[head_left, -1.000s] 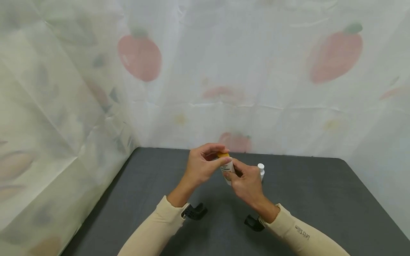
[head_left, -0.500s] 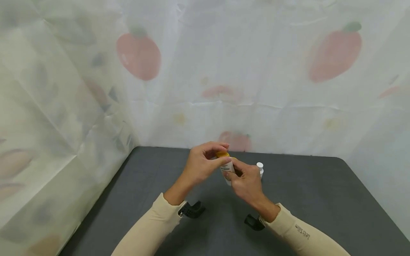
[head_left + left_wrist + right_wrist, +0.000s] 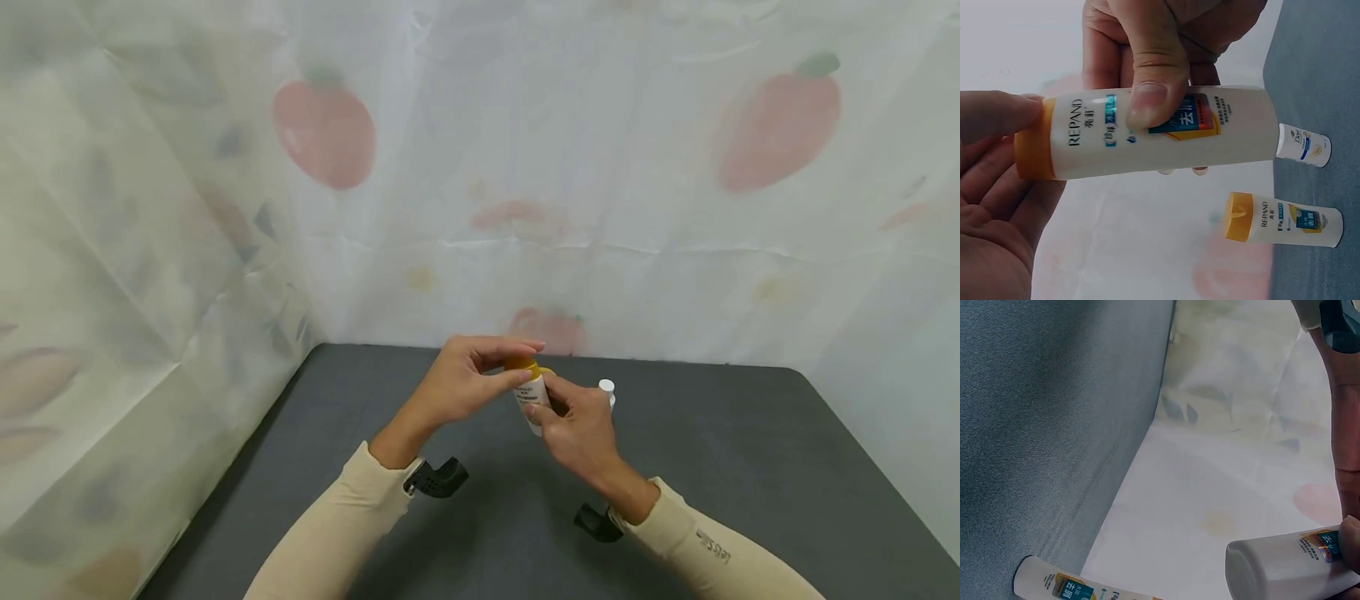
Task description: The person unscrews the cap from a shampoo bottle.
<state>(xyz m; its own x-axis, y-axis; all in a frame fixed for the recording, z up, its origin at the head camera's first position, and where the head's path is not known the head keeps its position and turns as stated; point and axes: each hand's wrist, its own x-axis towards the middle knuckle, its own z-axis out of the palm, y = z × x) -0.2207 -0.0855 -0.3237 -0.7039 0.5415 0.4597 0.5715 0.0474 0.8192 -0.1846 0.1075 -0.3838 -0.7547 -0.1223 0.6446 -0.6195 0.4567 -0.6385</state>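
My right hand (image 3: pixel 585 425) grips a white REPAND shampoo bottle (image 3: pixel 1097 159) around its body, the thumb lying across the label. My left hand (image 3: pixel 456 385) holds the bottle's orange cap (image 3: pixel 1034 150) between thumb and fingers. The cap sits on the bottle, and the bottle is raised above the table, leaning slightly in the head view. In the right wrist view only the lower end of the held bottle (image 3: pixel 1279 569) shows, with part of the right thumb at the edge.
On the dark grey table (image 3: pixel 712 467), a second orange-capped REPAND bottle (image 3: pixel 1304 225) stands behind my hands, mostly hidden in the head view. A smaller white Dove bottle (image 3: pixel 1307 145) stands near it. White sheeting with printed fruit (image 3: pixel 480 167) hangs behind and at the left.
My left hand has turned on the cap, its wrist and forearm swinging to the left, and more of the cap shows. The right hand and the bottle stay nearly in place.
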